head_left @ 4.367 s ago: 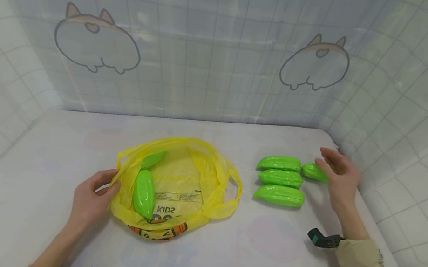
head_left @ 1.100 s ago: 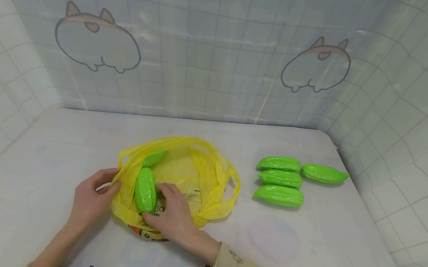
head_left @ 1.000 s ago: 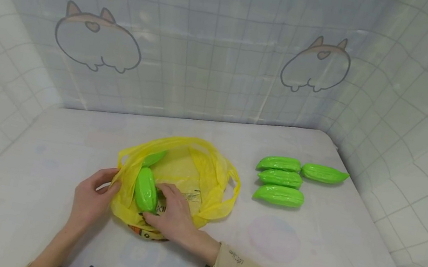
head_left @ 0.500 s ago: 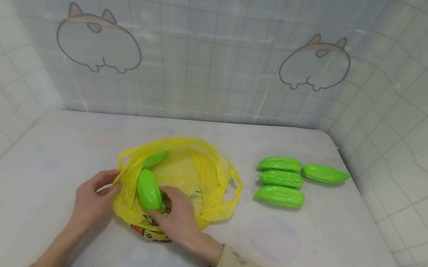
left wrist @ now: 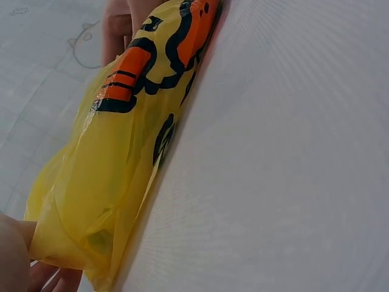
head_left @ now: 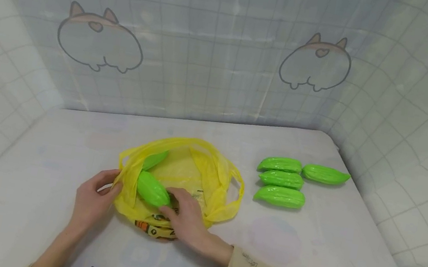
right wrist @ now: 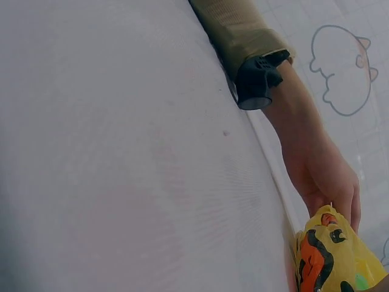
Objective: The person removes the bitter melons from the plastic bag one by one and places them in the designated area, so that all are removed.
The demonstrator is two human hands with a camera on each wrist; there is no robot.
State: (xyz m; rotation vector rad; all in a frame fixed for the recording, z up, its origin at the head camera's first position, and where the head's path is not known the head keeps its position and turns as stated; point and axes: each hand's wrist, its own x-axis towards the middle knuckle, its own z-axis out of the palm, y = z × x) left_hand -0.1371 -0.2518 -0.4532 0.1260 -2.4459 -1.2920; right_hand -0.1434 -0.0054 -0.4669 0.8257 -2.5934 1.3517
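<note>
A yellow plastic bag (head_left: 175, 146) lies with its mouth open on the table. My left hand (head_left: 95, 196) pinches the bag's left rim; the left wrist view shows its fingers (left wrist: 58, 277) at the yellow film. Inside the bag, my right hand (head_left: 189, 219) grips the near end of a shiny green bitter melon (head_left: 151, 188) between thumb and fingers. Behind it in the bag is a second bitter melon (head_left: 154, 160), partly covered by the film. In the right wrist view, the left hand (right wrist: 322, 170) holds the bag's edge, while the right hand barely shows at the lower corner.
Three bitter melons (head_left: 280, 178) lie stacked in a column right of the bag, with another bitter melon (head_left: 325, 174) end to end with the farthest one. A white cloth covers the table (head_left: 303, 262). Grid-patterned curtains (head_left: 209, 57) stand behind and at both sides.
My right hand has come from the far-right melon into the bag. Over the last second it has shifted slightly right, swinging the near end of the gripped bitter melon rightward. The left hand stays put.
</note>
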